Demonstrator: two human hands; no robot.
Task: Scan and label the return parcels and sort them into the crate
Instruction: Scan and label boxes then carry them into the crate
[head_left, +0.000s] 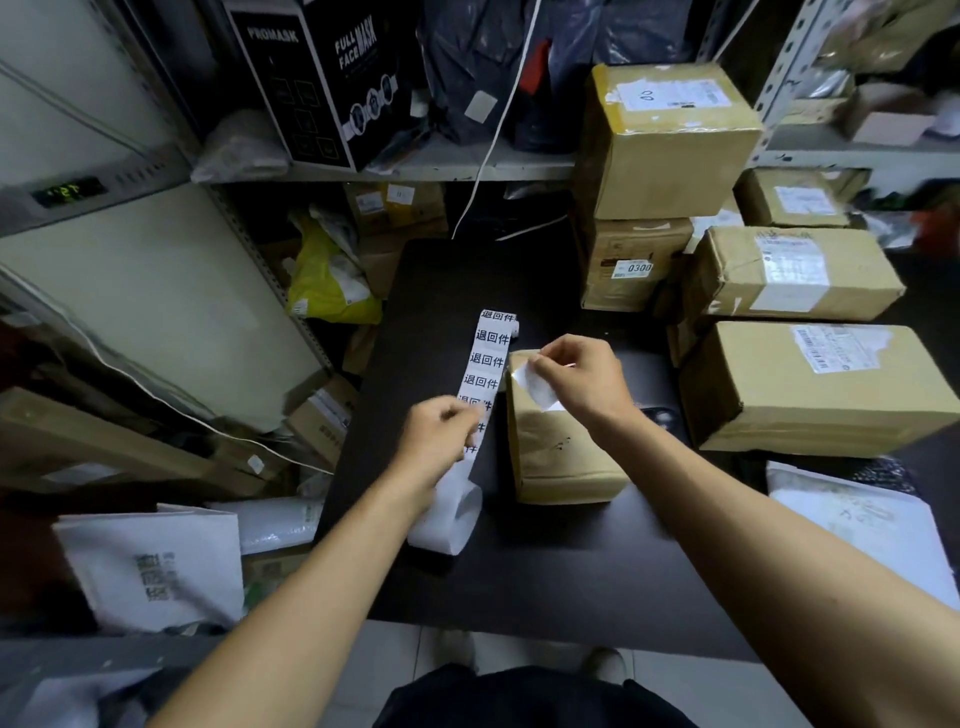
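Note:
A small brown cardboard parcel (558, 452) lies in the middle of the black table (571, 587). A roll of white labels (488, 358) printed with black characters is unrolled along the parcel's left side. My left hand (434, 441) pinches the label strip near its lower end. My right hand (579, 382) is above the parcel's far end and holds a single white label (537, 387) by one corner. The label hangs over the parcel's top, and I cannot tell whether it touches.
Several brown boxes (800, 384) are stacked on the right side of the table, with a tall stack (670, 140) at the back right. White mailer bags lie at the right (862, 525) and lower left (156, 566). Shelves with a black mask box (322, 78) stand behind.

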